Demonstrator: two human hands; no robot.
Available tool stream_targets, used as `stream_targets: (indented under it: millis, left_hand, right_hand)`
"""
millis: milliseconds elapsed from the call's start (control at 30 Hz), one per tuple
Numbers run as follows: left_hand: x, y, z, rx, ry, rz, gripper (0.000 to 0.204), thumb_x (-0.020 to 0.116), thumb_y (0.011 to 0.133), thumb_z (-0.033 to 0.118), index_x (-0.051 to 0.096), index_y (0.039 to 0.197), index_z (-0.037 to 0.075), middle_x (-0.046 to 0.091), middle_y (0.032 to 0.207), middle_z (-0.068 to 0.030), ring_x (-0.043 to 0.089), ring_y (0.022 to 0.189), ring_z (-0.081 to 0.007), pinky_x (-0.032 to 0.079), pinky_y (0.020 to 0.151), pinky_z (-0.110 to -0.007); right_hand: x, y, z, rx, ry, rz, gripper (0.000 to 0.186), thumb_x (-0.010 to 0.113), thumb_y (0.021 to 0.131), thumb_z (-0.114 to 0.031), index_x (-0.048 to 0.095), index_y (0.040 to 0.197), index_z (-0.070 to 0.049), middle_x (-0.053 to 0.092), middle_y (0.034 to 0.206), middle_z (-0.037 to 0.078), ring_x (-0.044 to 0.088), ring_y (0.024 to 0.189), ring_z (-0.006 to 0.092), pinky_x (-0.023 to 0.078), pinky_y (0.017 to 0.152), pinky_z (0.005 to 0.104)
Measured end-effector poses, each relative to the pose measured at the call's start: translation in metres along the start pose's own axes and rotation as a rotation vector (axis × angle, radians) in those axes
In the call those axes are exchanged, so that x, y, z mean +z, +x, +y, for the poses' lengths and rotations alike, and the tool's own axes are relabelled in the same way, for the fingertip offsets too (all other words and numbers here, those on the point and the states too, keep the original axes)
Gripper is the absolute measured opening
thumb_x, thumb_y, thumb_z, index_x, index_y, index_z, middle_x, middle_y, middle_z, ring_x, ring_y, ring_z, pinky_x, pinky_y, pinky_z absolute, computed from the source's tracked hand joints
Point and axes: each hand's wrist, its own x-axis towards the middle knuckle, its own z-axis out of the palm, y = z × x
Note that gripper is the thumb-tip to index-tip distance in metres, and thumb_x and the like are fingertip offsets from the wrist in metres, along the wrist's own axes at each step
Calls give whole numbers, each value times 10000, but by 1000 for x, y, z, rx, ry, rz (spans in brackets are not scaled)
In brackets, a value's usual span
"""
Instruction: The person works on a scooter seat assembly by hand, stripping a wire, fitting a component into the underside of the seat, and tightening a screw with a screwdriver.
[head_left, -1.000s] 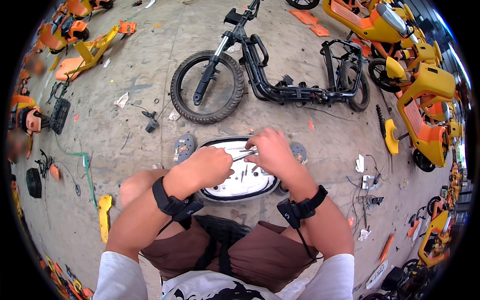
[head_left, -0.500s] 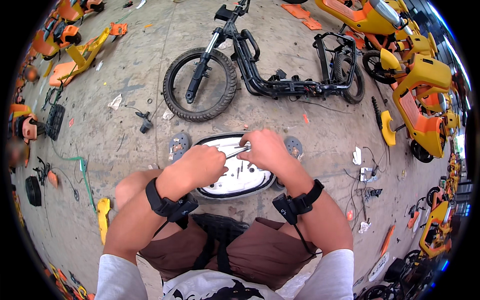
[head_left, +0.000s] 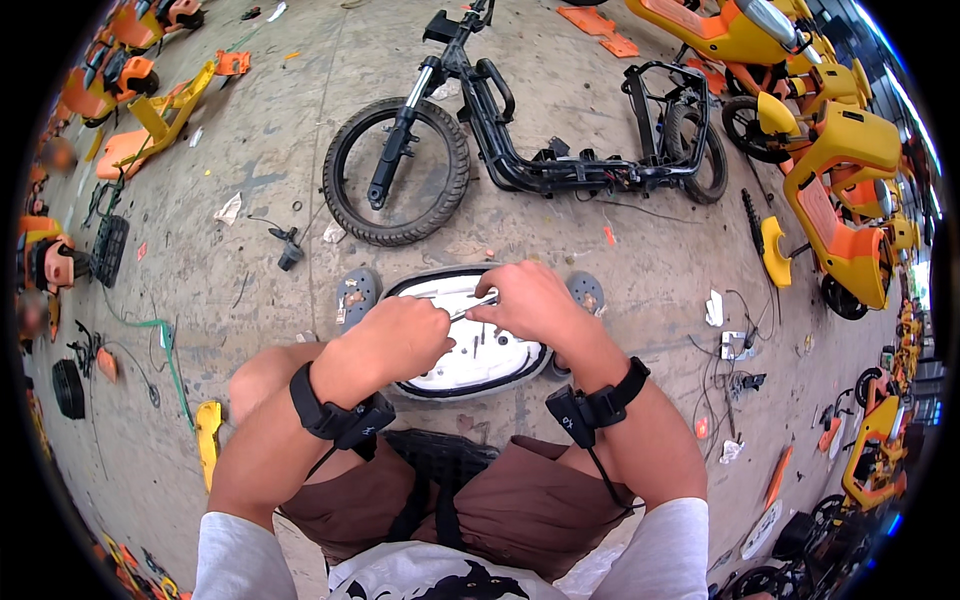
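Observation:
A white oval cover (head_left: 452,362) with a black rim lies inner side up on the concrete floor between my knees. Both my hands meet over its middle. My left hand (head_left: 398,336) is closed around the handle end of a thin metal tool (head_left: 472,308). My right hand (head_left: 530,301) pinches the same tool at its other end, fingers closed. Small dark fittings show inside the cover below my hands. Each wrist carries a black strap with a small device.
A stripped black scooter frame (head_left: 520,150) with a front wheel (head_left: 400,185) lies just beyond the cover. Yellow and orange scooters (head_left: 840,190) stand at the right. Orange body parts (head_left: 150,130) lie at the left. Loose wires and small parts (head_left: 735,345) lie at the right.
My hands stay together on the tool over the cover, shifting only slightly. The view has tilted a little, so the scene sits lower in the picture.

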Motion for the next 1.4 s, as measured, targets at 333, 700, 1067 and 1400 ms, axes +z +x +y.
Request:
stream_targets:
  millis: [333,700,1067,1400]
  left_hand:
    - [1,0,2,36,22,32,286,665,850,246,678,767,-28,667,722,-209,667,708,-370,533,657,-452]
    - [1,-1,-2,54,3,44,232,676,828,204,692,753,-15,679,753,-190,677,752,-351,532,673,-427]
    - [4,-5,-7,14,-2,37,149,632,797,129,698,742,7,685,747,-163,685,746,-323,537,670,-405]
    - [3,-5,-6,16,-8,51,217,668,833,203,699,775,-4,687,761,-175,682,762,-334,532,693,-410]
  right_hand:
    - [-4,3,0,104,36,-77,373,775,740,-379,747,938,-65,700,763,172,685,788,323,530,743,402]
    - [1,5,-4,182,122,-104,394,766,753,-359,733,957,-24,706,715,115,692,708,254,522,673,348]
    - [0,10,-14,162,121,-81,364,783,749,-307,731,960,-15,684,670,114,676,627,220,505,615,326]
    - [0,9,-12,165,82,-58,373,780,737,-338,739,980,-58,692,730,125,679,693,272,517,653,356]
